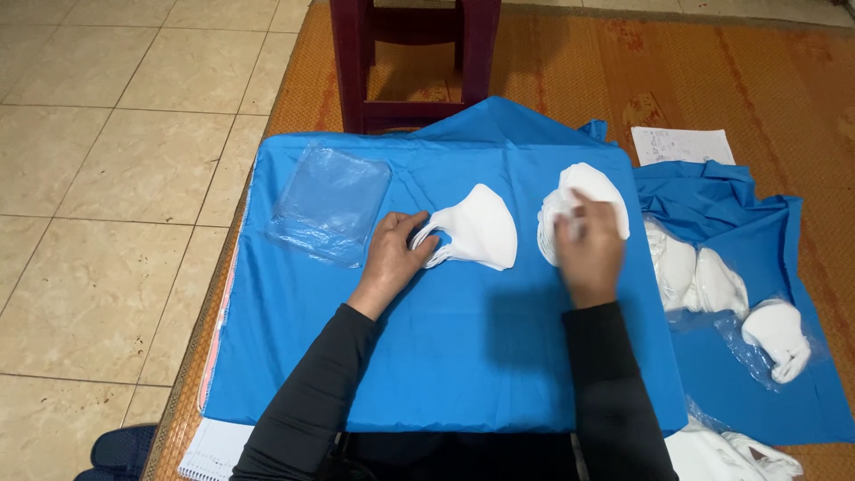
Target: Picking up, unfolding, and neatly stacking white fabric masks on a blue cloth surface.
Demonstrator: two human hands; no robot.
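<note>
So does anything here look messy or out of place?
Slightly. To the right, white masks spill loose from a torn clear bag onto rumpled blue cloth. The two masks by the hands lie neatly on the flat blue sheet.

Right hand [588, 254] is motion-blurred, fingers unclear, and it covers the lower part of the white mask stack [583, 191]. Right of that stack, masks in a clear bag [712, 285] are hazy. Stool [414, 58] beyond it is cut off at the top edge.

A blue cloth [445, 356] bears white masks [481, 233] and a clear bag [329, 203].
</note>
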